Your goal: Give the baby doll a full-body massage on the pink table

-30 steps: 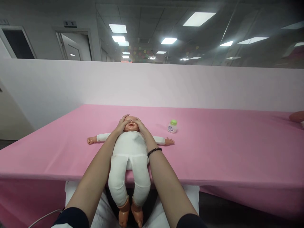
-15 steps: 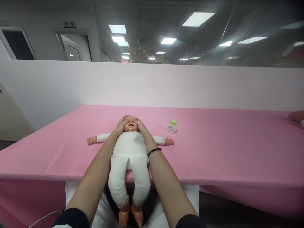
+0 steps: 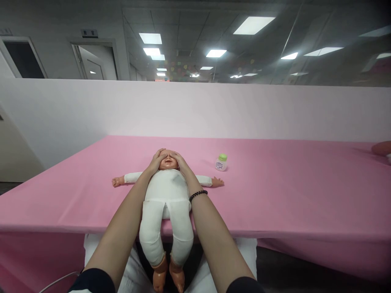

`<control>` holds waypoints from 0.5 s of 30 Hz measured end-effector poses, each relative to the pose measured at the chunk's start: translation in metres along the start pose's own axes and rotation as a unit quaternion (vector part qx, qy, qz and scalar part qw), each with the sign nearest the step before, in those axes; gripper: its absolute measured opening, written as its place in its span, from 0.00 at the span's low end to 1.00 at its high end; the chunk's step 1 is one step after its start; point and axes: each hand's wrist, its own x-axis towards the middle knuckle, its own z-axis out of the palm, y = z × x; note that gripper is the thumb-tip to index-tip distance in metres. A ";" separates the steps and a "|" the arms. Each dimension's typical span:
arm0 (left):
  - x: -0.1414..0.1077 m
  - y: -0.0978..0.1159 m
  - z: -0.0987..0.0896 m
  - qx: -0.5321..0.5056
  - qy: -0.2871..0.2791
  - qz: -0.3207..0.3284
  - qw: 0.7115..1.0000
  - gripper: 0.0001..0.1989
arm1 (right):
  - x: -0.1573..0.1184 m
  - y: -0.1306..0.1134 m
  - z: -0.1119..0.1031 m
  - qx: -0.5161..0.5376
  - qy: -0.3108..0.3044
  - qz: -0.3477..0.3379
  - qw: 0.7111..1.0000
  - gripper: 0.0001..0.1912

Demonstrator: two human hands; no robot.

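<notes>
A baby doll [image 3: 166, 187] with a white cloth body lies on its back on the pink-covered table, its legs hanging over the front edge towards me. Its arms stretch out to both sides. My left hand [image 3: 157, 159] is curved round the left side of the doll's head, and my right hand [image 3: 179, 160] clasps the right side. Both thumbs lie across the eye area and point inwards, so the eyes are covered. The doll's nose and mouth show between my hands. The fingers at the sides of the head are partly hidden.
A small clear bottle [image 3: 221, 163] with a green cap stands right of the doll. The pink tablecloth [image 3: 290, 191] drapes over the front edge. Behind the table runs a low white wall [image 3: 214, 110] with glass above. Part of another skin-coloured object [image 3: 381, 149] shows at the far right.
</notes>
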 end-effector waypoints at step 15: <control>0.000 0.003 0.002 0.004 0.012 -0.019 1.000 0.25 | -0.004 -0.001 0.000 0.017 -0.010 -0.006 1.000 0.19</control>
